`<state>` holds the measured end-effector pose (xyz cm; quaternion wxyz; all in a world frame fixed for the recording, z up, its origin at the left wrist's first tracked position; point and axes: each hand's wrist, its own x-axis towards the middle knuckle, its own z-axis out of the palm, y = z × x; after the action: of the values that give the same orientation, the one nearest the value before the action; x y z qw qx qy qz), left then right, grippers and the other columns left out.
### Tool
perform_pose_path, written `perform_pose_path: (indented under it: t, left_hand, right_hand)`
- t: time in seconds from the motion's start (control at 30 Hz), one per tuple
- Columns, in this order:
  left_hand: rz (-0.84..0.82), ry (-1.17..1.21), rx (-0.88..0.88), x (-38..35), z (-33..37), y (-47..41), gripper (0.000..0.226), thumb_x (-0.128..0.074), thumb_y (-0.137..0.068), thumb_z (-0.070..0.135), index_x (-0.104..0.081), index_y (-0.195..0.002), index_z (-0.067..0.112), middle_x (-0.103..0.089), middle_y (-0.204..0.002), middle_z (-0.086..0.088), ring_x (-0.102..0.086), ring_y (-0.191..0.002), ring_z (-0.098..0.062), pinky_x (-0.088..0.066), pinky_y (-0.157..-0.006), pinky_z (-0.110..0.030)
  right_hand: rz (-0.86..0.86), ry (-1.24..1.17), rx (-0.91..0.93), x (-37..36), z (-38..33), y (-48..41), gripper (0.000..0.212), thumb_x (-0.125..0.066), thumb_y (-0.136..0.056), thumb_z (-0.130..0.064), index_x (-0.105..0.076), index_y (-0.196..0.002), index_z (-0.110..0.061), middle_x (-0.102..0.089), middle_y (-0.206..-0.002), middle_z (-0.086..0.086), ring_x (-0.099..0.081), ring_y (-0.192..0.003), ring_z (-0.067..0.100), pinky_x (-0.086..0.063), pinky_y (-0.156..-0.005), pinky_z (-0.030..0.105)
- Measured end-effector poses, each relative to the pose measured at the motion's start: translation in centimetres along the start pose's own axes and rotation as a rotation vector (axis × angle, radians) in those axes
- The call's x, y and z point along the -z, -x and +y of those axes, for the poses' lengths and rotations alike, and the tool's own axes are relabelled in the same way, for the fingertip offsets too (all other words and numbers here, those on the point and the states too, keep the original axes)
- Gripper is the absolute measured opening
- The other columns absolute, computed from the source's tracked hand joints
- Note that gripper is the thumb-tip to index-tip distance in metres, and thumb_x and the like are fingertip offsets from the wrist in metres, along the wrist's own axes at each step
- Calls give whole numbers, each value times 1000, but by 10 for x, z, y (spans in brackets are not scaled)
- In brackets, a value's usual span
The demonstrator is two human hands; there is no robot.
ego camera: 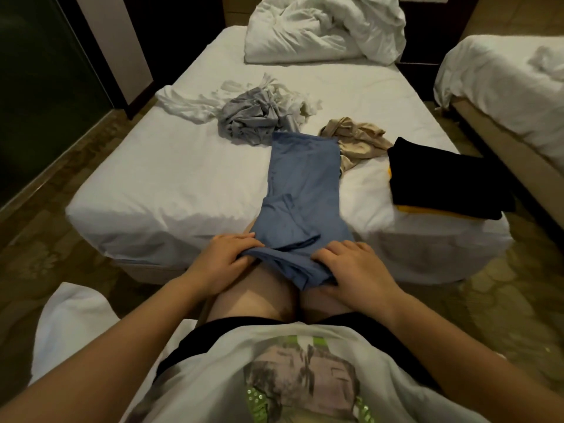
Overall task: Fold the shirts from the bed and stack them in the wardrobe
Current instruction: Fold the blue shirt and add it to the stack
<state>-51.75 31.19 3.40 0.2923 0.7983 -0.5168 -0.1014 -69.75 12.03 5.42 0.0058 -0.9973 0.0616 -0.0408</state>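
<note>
A blue shirt [302,190] lies in a long narrow strip from the bed [171,178] down onto my knees. My left hand [219,264] grips its near left corner. My right hand [354,270] grips the near right corner, thumb under the cloth. Farther back lie a crumpled grey shirt [250,117], a white shirt [189,102] and a beige shirt [354,138]. A folded black shirt [442,178] lies on a folded yellow one [427,211] at the bed's right corner.
A rumpled white duvet [323,29] is heaped at the head of the bed. A second bed [503,83] stands to the right across a narrow gap. Patterned carpet [45,239] surrounds the bed. A dark glass panel [33,96] is at the left.
</note>
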Motion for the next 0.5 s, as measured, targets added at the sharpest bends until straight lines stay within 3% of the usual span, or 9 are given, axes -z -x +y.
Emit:
perform_pose_path:
  t: [0.07, 0.13, 0.23, 0.37, 0.43, 0.5]
  left_hand:
    - [20, 48, 4, 6, 2, -1, 42, -38, -78, 44, -70, -98, 26, -71, -105, -6, -52, -106, -8, -39, -84, -20]
    - [24, 83, 25, 12, 3, -4, 37, -37, -76, 49, -55, -105, 35, -69, -100, 1, -54, -98, -9, -41, -82, -28]
    - [42, 61, 0, 17, 4, -5, 39, -35, -73, 52, -46, -110, 41, -71, -96, -2, -55, -90, -11, -42, -78, -32]
    - [68, 15, -30, 20, 1, -7, 50, -35, -73, 52, -65, -109, 33, -70, -98, -15, -64, -90, -23, -42, -80, -32]
    - [98, 51, -57, 22, 7, -8, 40, -37, -76, 48, -52, -111, 38, -72, -97, -5, -62, -89, -14, -44, -78, -29]
    - [121, 107, -73, 25, 13, -7, 37, -38, -76, 46, -45, -112, 37, -66, -98, 28, -58, -90, 9, -42, -77, -16]
  right_hand:
    - [141, -8, -48, -4, 6, 1, 21, -53, -68, -29, -65, -83, -22, -63, -77, -1, -63, -71, 25, -45, -59, 32]
    - [199, -133, -89, -4, 15, 3, 20, -58, -65, -17, -67, -82, -18, -66, -76, 2, -64, -68, 27, -47, -57, 33]
    - [313, -339, -113, 2, 33, 7, 26, -59, -64, -6, -70, -88, -8, -70, -85, 9, -66, -82, 31, -49, -75, 30]
    - [502, -404, -106, 10, 42, 8, 19, -63, -73, -5, -69, -90, -2, -70, -97, 12, -59, -105, 25, -44, -89, 32]
    - [563, -586, -132, 14, 39, 9, 18, -61, -76, -5, -67, -93, -6, -69, -94, 10, -61, -96, 12, -47, -82, 20]
    - [622, -724, -161, 17, 37, 9, 20, -59, -79, -15, -61, -99, -16, -63, -89, -5, -56, -81, -5, -42, -71, 6]
